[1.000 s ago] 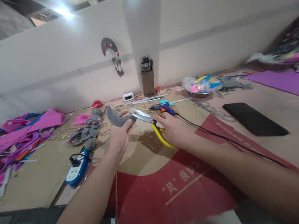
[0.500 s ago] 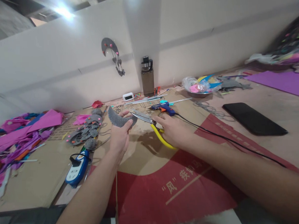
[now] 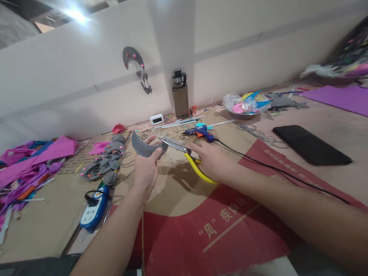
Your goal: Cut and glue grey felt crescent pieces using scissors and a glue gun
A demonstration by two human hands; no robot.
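Observation:
Between the thumb and fingers of my left hand (image 3: 146,166) is a grey felt crescent (image 3: 141,147), its curved tip pointing up and left. My right hand (image 3: 212,160) is closed round the yellow handles of a pair of scissors (image 3: 175,144). The blades point left, with their tips right at the crescent's right end; whether they touch the felt I cannot tell. Just beyond my right hand a blue glue gun (image 3: 203,132) lies on the cardboard (image 3: 168,195), its black cord running off to the right.
To the left lie a blue-and-white power strip (image 3: 95,209), grey felt pieces with pink beads (image 3: 102,162) and colourful scraps (image 3: 35,169). A bottle (image 3: 180,99) and a small clock (image 3: 156,119) stand by the wall. Rightward are a bowl of scraps (image 3: 245,115) and a phone (image 3: 312,145).
The view has shifted slightly. Both hands keep their grips on the crescent and scissors, with almost no movement relative to each other.

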